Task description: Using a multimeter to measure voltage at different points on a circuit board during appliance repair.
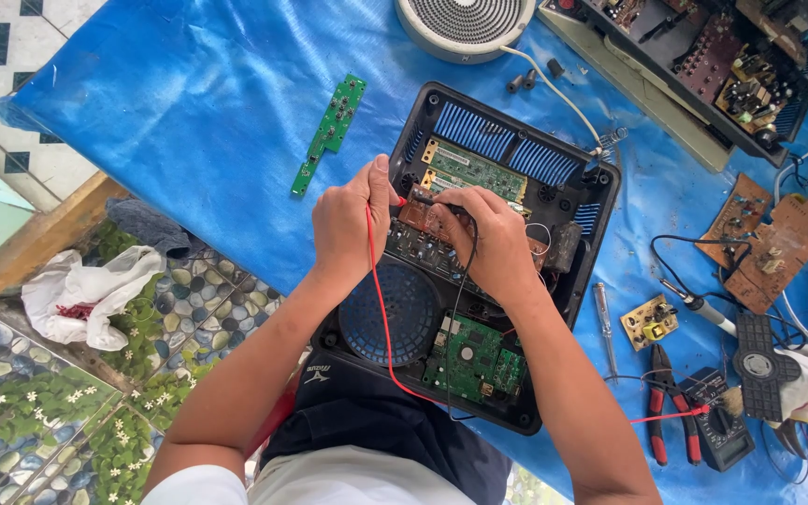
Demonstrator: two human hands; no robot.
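Observation:
An opened black appliance housing (554, 159) lies on the blue sheet (208, 103), with green circuit boards, a brown board (420, 221) and a round fan grille (395, 313) inside. My left hand (348, 220) pinches a red test probe (402, 201) whose red lead runs down over the grille. My right hand (490, 238) holds a black probe (437, 201). Both probe tips rest on the brown board at the middle of the housing. A multimeter (717, 425) lies at the lower right, joined by the leads.
A loose green strip board (329, 134) lies left of the housing. A white round coil plate (465, 23) sits at the top. Another opened chassis (703, 56), brown boards (764, 243), a soldering iron (699, 304), screwdriver (604, 323) and red pliers (670, 402) crowd the right. White cloth (91, 290) lies on the tiled floor.

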